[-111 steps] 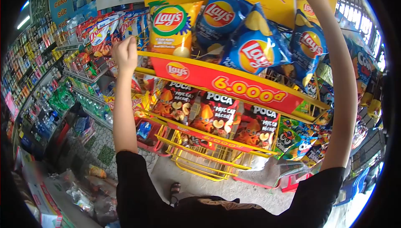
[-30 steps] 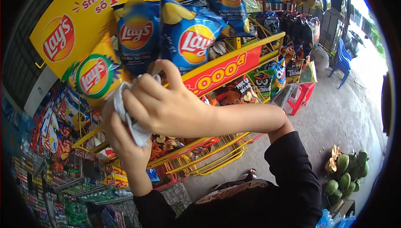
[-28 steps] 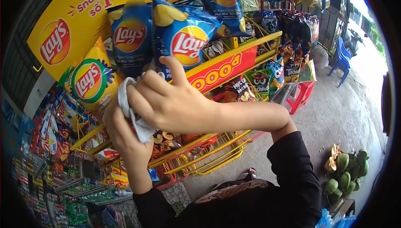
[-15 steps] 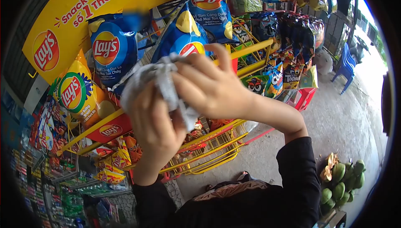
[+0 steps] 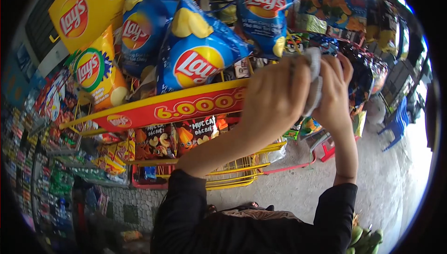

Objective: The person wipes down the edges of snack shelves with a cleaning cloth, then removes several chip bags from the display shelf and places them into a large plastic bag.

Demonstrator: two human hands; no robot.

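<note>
Outside a roadside snack shop, a yellow wire rack [image 5: 242, 172] stands on bare concrete, its red price strip [image 5: 186, 107] reading "6.000" across the front. You stand facing it with both arms raised, black sleeves pulled back from the wrists. Your left hand [image 5: 274, 100] and right hand [image 5: 333, 98] meet at the right end of the top shelf, closed around a grey cloth [image 5: 314, 84] pressed between them; the cloth shows only as a bunched strip between the two palms, fingers of both hands curled over it. Blue chip bags [image 5: 198, 56] lean out over the price strip just left of your hands, with a yellow bag [image 5: 98, 75] at the far left under the yellow sign [image 5: 93, 7]. Dark snack packets [image 5: 195, 130] fill the shelf below. A blue chair [image 5: 398, 123] sits well apart at the right edge, beyond more hanging packets.
</note>
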